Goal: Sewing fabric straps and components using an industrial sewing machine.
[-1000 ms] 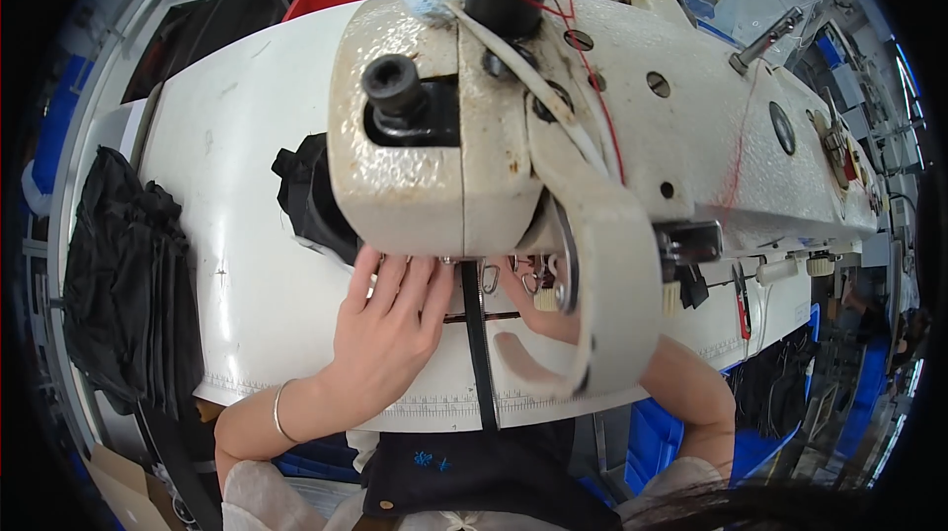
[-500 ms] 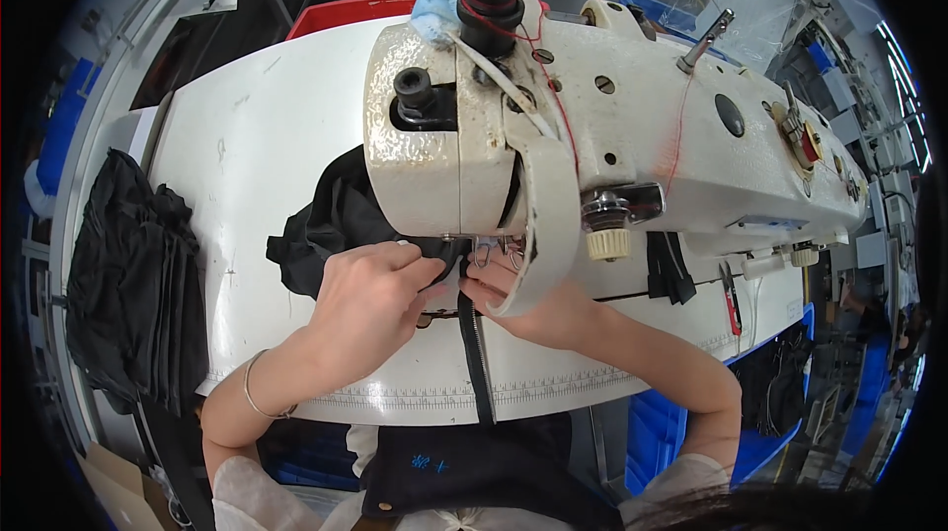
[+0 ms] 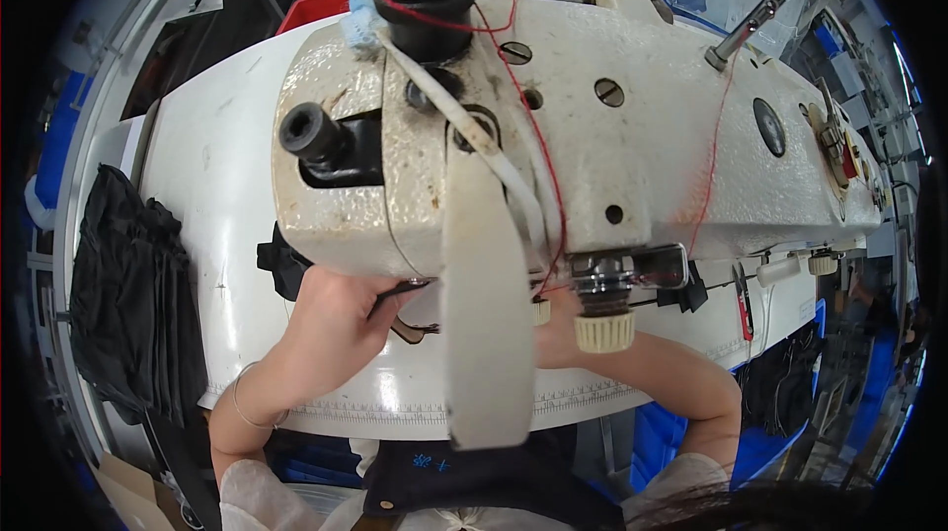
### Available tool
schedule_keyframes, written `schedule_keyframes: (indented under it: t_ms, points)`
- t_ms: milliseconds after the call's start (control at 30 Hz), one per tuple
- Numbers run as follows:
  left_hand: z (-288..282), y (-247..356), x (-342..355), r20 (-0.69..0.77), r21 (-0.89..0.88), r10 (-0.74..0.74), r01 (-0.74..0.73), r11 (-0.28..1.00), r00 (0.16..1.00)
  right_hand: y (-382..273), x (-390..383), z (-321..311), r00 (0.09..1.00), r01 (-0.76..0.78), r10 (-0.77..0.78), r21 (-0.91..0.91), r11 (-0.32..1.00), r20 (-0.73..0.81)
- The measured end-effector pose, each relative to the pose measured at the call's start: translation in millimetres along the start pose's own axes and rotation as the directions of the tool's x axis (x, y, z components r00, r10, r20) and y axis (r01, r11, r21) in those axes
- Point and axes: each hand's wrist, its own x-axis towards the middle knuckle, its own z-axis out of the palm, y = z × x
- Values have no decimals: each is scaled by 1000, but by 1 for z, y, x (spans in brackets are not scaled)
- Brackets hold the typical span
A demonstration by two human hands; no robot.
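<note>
One thin black fabric piece [image 3: 280,263], partly hidden by the cream metal sewing-machine head [image 3: 341,220], looks light, limp and perhaps slippery, best taken flat along its edge, where the bare left hand [image 3: 334,326] pinches it, while the half-hidden right hand's [image 3: 560,327] grip I cannot tell.

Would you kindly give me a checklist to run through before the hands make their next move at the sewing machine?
1. Left hand gripping black fabric: ok, it is pinched in the fingers.
2. Right hand gripping: cannot tell, the white guard and sewing machine hide much of it.
3. Clear view of the stitching point: not ok, the machine's head blocks it.
4. Red thread reaching the needle: cannot tell, its lower end is hidden.
5. Red-handled tool apart from both hands: ok.
</note>
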Motion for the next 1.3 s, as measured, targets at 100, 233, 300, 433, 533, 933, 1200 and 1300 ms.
schedule_keyframes:
  t_ms: [100, 233, 300, 433, 533, 933, 1200, 1300]
  points:
    - [5, -4, -3, 16, 275, 305, -297, 915, 952, -4, -6, 6, 998, 52, -51, -55, 997, 21]
    - [2, -32, -2, -48, 175, 284, -272, 946, 958, -6, 4, -8, 998, 65, -66, -76, 995, -9]
    - [1, -42, -1, -1, 41, 107, -107, 993, 994, -9, -6, -2, 995, 93, -90, -83, 992, 34]
    - [5, -21, 1, 100, 452, 604, -576, 681, 791, -20, 0, -19, 985, 153, -144, -106, 983, 92]
    - [33, -24, -16, 313, 602, 627, -659, 451, 714, -25, -1, -22, 978, 158, -142, -96, 983, 150]
    - [67, -69, -27, 228, 643, 713, -653, 401, 663, -35, -6, 3, 999, 9, -15, -149, 989, -36]
    - [58, -42, -16, 53, 453, 621, -573, 683, 782, -35, -15, -3, 998, 18, -13, -87, 996, 61]
    - [71, -70, -18, 21, 134, 387, -386, 913, 922, -37, -12, -6, 998, 27, -20, -123, 992, 55]
